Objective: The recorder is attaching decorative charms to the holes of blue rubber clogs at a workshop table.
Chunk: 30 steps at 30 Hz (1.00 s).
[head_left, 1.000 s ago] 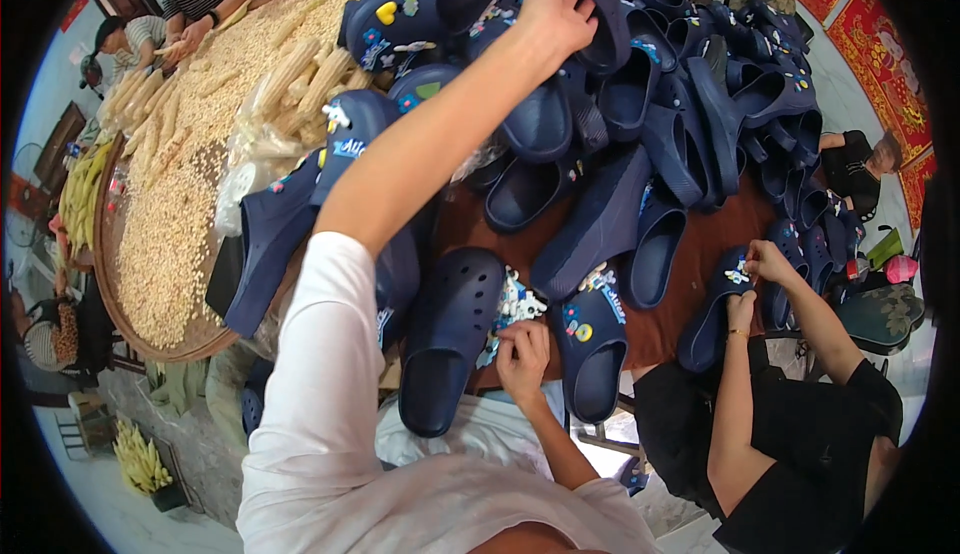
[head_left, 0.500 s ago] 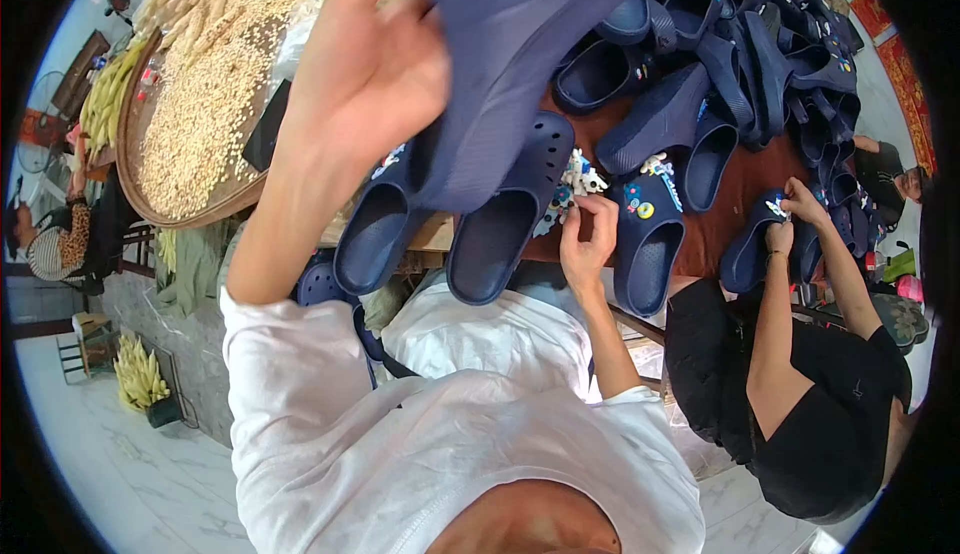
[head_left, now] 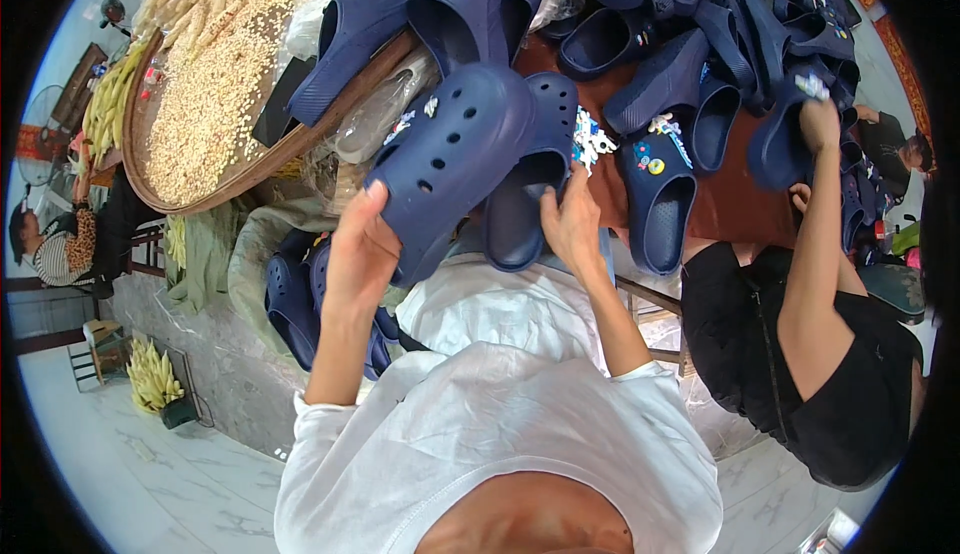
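- Navy-blue foam clog (head_left: 455, 159), held up near the person's chest, toe toward the left hand, perforated upper facing the camera; it looks light, a little springy, matte rather than slick, and unlikely to break if dropped.
- Left hand (head_left: 362, 246) is closed around the clog's near-left end, thumb on the upper, fingers wrapped under the sole; the thick sole edge seems the firmest place to hold, since the upper would probably flex under a squeeze.
- Right hand (head_left: 573, 226) is clamped on the rim of a second navy clog (head_left: 530, 184), which lies just beside and partly behind the first, opening toward the camera; fingers curl over its heel edge.
- Small white and coloured charms (head_left: 592, 140) sit at the far edge of that second clog, just above the right hand; they look loose-fitting and could pop off if gripped there.
- Farther off and to the right, a heap of dark-blue clogs (head_left: 700, 44) covers a brown table (head_left: 730, 209); one decorated clog (head_left: 658, 189) lies near its near edge.
- A co-worker in black (head_left: 800, 354) at the right reaches a hand (head_left: 818, 124) into the heap.
- At far left, a round woven tray (head_left: 140, 169) holds pale grain; more clogs (head_left: 295, 304) lie below it.
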### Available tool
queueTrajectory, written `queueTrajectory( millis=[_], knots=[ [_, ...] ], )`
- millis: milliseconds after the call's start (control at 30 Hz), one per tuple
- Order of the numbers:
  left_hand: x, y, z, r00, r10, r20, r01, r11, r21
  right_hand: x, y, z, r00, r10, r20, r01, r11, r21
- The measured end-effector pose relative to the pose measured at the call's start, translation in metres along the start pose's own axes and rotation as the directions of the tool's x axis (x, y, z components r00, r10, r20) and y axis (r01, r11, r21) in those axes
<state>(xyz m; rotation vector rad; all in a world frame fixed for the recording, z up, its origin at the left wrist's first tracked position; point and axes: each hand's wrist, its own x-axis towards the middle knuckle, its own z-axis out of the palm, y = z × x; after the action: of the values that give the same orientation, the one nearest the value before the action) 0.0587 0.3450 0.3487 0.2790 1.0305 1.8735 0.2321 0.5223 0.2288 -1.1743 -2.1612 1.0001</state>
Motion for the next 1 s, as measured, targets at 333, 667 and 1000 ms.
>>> queueTrajectory(
  millis=[333, 667, 1000],
  knots=[
    [-0.007, -0.066, -0.023, 0.981, -0.021, -0.19, 0.04, 0.994, 0.099, 0.004, 0.043, -0.043, 0.996, 0.087, -0.023, -0.065, 0.874, 0.481],
    [0.04, -0.127, 0.023, 0.997, 0.074, -0.028, -0.066, 0.973, 0.22, -0.017, 0.052, -0.058, 0.968, 0.249, -0.035, -0.136, 0.637, 0.759],
    [0.056, -0.149, 0.021, 0.967, 0.253, 0.01, -0.217, 0.808, 0.547, -0.011, 0.016, -0.045, 0.978, 0.07, -0.196, 0.035, 0.873, 0.486]
  ],
)
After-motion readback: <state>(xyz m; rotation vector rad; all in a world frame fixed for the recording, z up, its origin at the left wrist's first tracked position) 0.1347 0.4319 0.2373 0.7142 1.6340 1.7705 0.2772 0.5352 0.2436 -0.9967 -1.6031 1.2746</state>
